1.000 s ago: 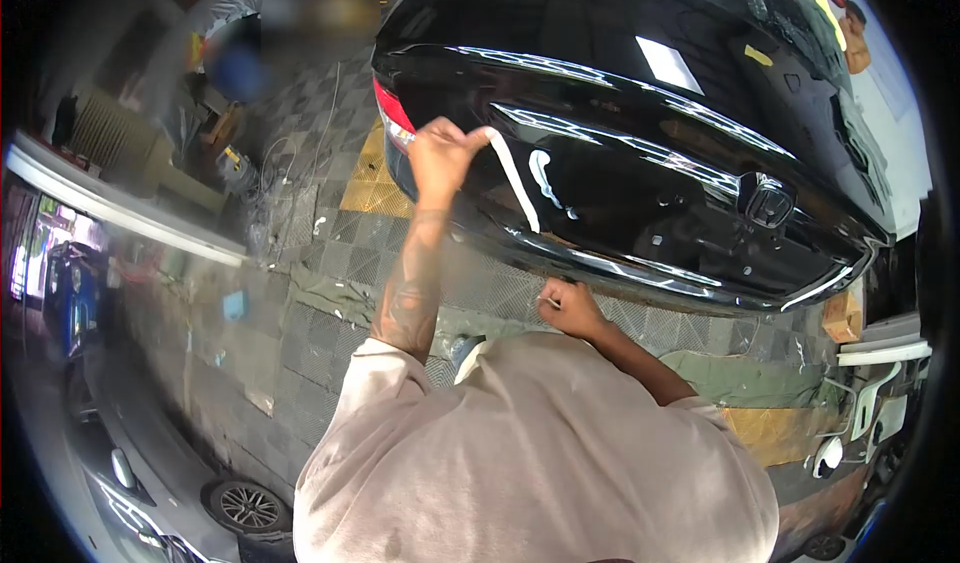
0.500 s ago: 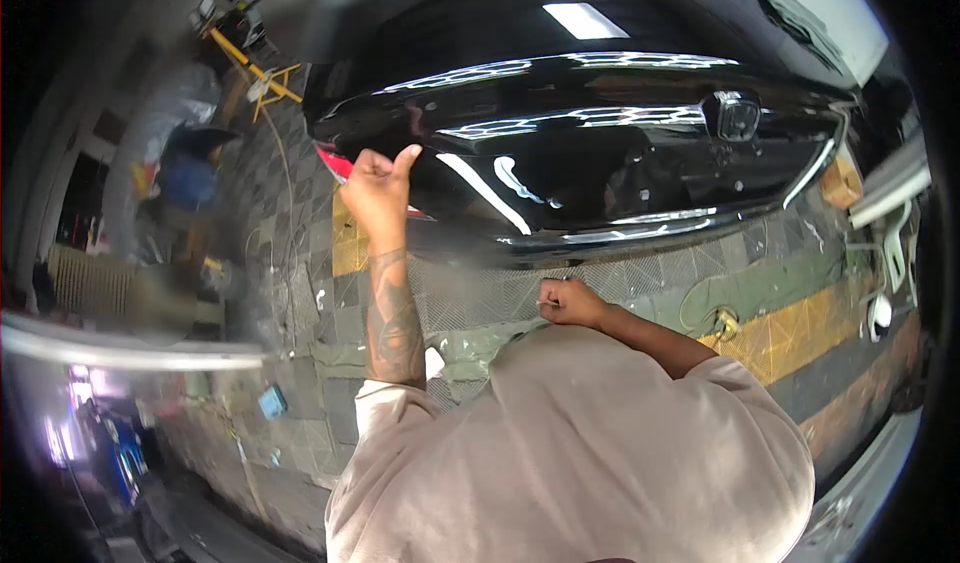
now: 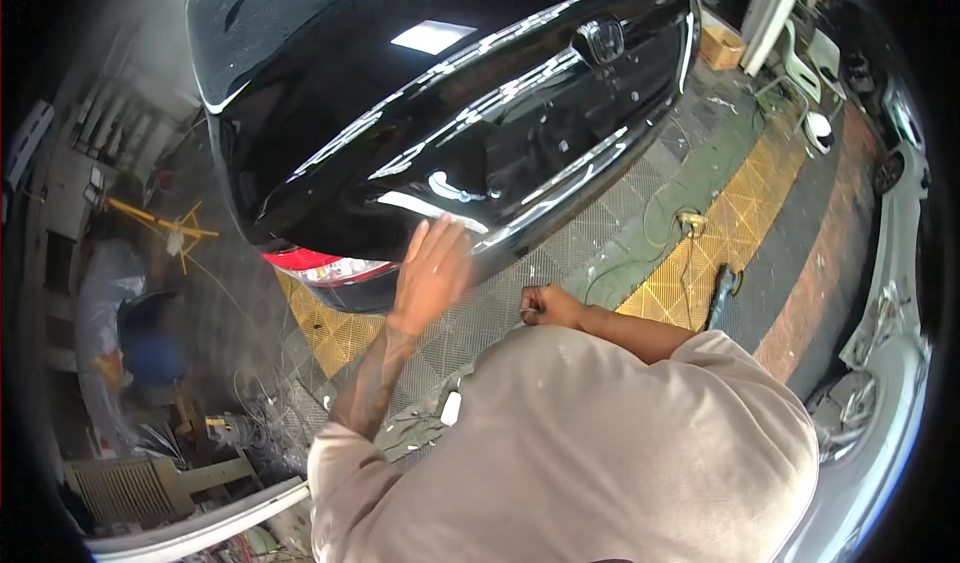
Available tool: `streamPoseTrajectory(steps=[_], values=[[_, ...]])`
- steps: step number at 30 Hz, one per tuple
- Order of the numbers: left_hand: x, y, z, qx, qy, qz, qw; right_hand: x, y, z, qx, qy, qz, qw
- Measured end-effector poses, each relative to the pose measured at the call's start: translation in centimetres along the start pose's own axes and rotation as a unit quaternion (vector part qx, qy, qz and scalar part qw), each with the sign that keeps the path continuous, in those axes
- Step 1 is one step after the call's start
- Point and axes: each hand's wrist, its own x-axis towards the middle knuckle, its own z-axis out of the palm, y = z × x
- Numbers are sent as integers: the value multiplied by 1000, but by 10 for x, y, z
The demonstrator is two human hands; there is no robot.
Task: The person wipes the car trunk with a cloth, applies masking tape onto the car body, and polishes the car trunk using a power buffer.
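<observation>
Left hand (image 3: 436,271) released, fingers extended, blurred, at rear of black car (image 3: 330,103), by white streak (image 3: 430,208); contact unclear
Right hand (image 3: 548,307) curled near shirt (image 3: 580,443), whether around anything cannot tell
Car glossy, mirroring bright reflections (image 3: 433,37); red tail lamp (image 3: 318,261) at corner
Yellow floor tiles (image 3: 755,208) underfoot, cardboard box (image 3: 721,49) beyond

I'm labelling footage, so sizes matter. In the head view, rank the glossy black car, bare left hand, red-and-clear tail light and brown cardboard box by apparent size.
1. Glossy black car
2. Bare left hand, though its nearness enlarges it
3. Red-and-clear tail light
4. Brown cardboard box
</observation>
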Motion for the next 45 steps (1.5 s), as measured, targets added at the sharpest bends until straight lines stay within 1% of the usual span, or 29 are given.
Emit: streamPoseTrajectory(steps=[1,2,3,4,7,10,12,13,14,16,18,20,22,23,24,26,27,28,30,32,34,35,36,37,38,41,43,44,45], values=[[-2,-8,4,12,-81,1,997,-4,7,12,5,5,5,1000],[-11,-19,18,37,-122,12,992,-6,14,23,80,15,22,996],[-18,-24,25,57,-139,25,988,-9,15,26,151,26,36,988],[-23,-30,32,78,-154,38,984,-12,15,27,151,33,35,987],[-28,-24,43,129,-175,27,976,-18,8,25,166,75,54,982],[-27,-17,52,161,-181,51,969,-25,8,28,179,71,73,979],[-30,-15,67,189,-180,62,963,-30,0,26,71,80,25,994],[-32,-14,75,238,-177,78,952,-32,2,28,68,78,26,994],[-34,-12,81,287,-174,93,937,-33,6,31,98,78,39,991],[-38,-12,100,293,-176,104,934,-38,9,32,127,74,53,988],[-55,-18,139,90,-188,53,977,-44,6,29,173,64,137,973],[-62,-14,153,-78,-184,14,980,-49,3,25,127,74,113,983],[-37,17,96,127,-169,131,969,-52,6,22,81,78,87,990],[-31,22,83,57,-162,66,983,-53,10,23,112,82,93,986],[-28,22,75,60,-162,60,983,-53,15,24,143,85,100,981],[-24,17,64,88,-119,-8,989,-52,25,22,138,75,112,981],[-28,11,71,190,-131,33,972,-52,30,19,134,70,128,980],[-32,6,77,195,-127,28,972,-51,34,17,129,66,123,982],[-29,9,72,34,-183,120,975,-48,40,9,140,51,78,986],[-25,19,64,35,-157,112,981,-50,44,-3,91,53,84,991],[-20,28,58,69,-157,-19,985,-54,46,-13,47,58,91,993],[-29,18,86,141,-136,31,980,-60,41,-21,46,57,93,993],[-26,27,86,144,-132,28,980,-64,42,-29,45,57,95,993],[-26,39,85,26,-253,-14,967,-67,48,-35,39,56,90,994],[-24,52,83,-95,-364,-56,925,-70,57,-38,45,58,89,993],[-8,90,96,-128,-289,-55,947,-82,78,-54,51,60,81,994],[7,112,114,-279,-232,-113,925,-91,92,-64,97,39,84,991],[17,125,119,-280,-225,-120,926,-96,101,-65,90,32,82,992],[28,140,123,-304,-230,-182,907,-102,111,-65,127,52,78,987]])
